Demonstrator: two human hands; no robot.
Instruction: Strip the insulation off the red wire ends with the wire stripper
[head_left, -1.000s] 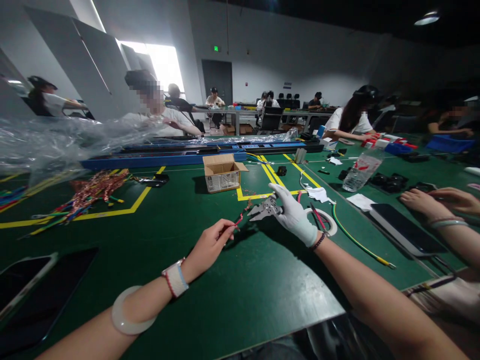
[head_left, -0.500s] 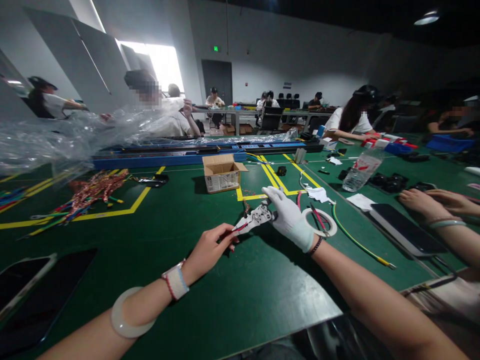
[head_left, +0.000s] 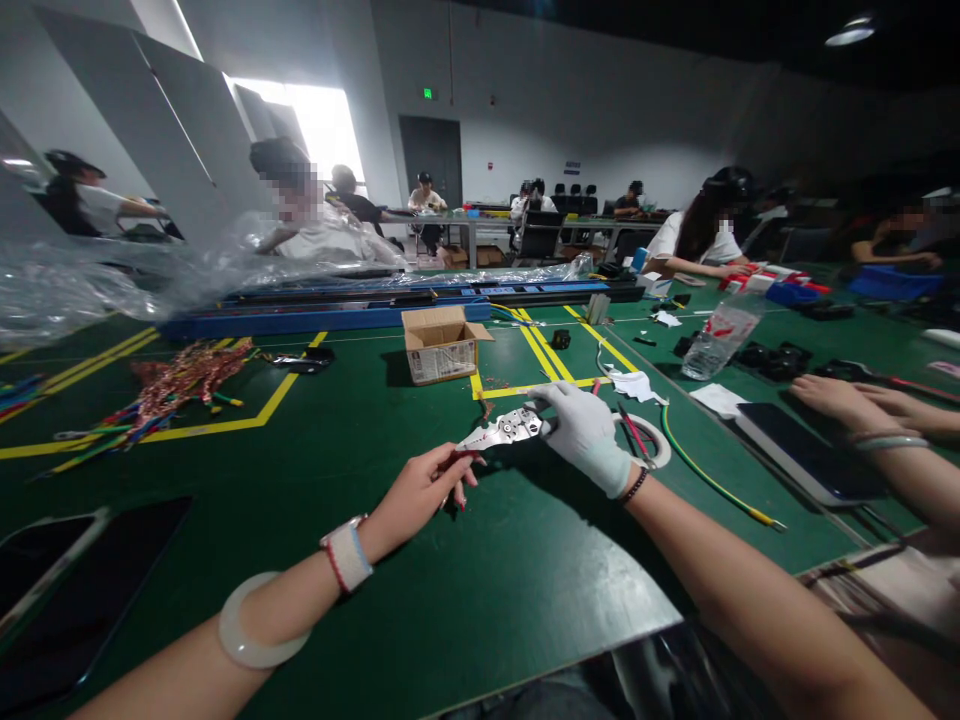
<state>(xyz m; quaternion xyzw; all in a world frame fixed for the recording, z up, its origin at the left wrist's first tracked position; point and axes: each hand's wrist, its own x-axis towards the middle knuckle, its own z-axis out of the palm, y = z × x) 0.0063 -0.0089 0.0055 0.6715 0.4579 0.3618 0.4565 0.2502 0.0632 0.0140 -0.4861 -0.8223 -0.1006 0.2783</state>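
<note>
Left bare hand [head_left: 421, 484] pinches thin red wire with frayed copper end [head_left: 486, 409]; right white-gloved hand [head_left: 585, 437] grips silver metal wire-stripping pliers [head_left: 504, 430], nose at left hand.

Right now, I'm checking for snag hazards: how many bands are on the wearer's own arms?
3: a woven strap and a pale bangle on the left forearm, plus a dark beaded bracelet by the gloved right hand. Others may be hidden.

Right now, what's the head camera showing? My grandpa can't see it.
A gloved right hand holds silver pliers at a copper-ended wire pinched in the bare left hand, above a green table. Beyond sit an open cardboard box and tangled wires.
</note>
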